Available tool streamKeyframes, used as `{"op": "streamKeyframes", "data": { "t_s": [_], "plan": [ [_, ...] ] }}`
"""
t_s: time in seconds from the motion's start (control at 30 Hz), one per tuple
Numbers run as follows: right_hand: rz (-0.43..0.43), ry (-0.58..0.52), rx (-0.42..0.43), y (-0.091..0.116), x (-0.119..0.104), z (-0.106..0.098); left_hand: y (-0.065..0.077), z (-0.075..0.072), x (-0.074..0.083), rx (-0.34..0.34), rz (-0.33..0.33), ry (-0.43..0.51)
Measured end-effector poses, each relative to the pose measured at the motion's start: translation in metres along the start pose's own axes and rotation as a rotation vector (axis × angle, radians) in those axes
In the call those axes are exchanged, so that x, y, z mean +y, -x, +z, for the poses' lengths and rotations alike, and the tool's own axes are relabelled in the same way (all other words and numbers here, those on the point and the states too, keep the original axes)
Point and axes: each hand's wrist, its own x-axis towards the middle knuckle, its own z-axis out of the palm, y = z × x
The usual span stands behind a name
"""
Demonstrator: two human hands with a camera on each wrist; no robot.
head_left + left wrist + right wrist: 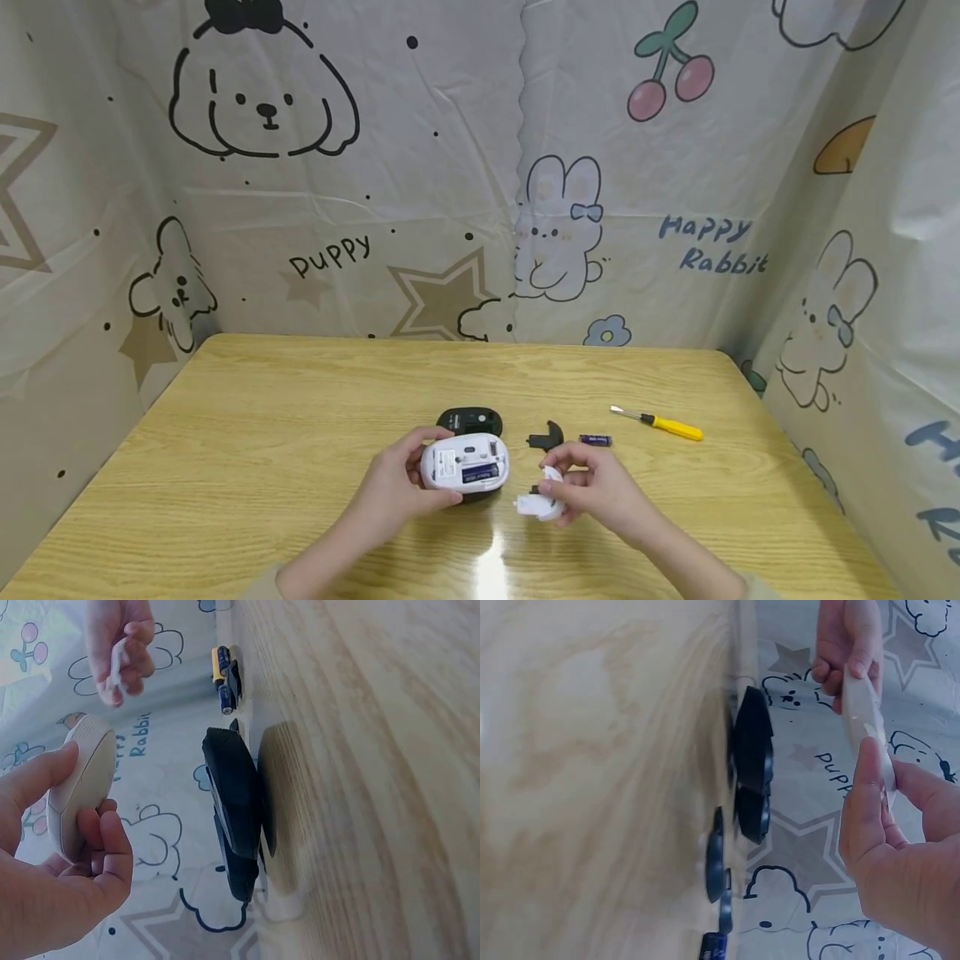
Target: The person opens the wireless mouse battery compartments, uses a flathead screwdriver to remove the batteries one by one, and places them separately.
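My left hand grips a white computer mouse by its edges, underside up and raised off the table. A dark blue battery lies in its open compartment. To the right, my right hand pinches a white battery cover between thumb and fingers, apart from the mouse in the head view. One black mouse lies just behind the white one. Another black mouse, mostly hidden in the head view, lies below it on the table.
A black battery cover and a loose blue battery lie behind my right hand. Another black cover is partly hidden in the head view. A yellow-handled screwdriver lies farther right. Printed cloth surrounds the wooden table.
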Motion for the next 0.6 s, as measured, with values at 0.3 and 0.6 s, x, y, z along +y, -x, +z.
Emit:
{"op": "streamKeyframes", "data": {
  "t_s": [0.3, 0.6],
  "plan": [
    [0.010, 0.095, -0.002, 0.007, 0.012, -0.004, -0.001, -0.001, 0.004, 0.019, -0.005, 0.009],
    [0.009, 0.195, -0.056, 0.009, 0.028, -0.006, 0.000, -0.002, 0.004, 0.000, -0.018, -0.005]
  ]
}}
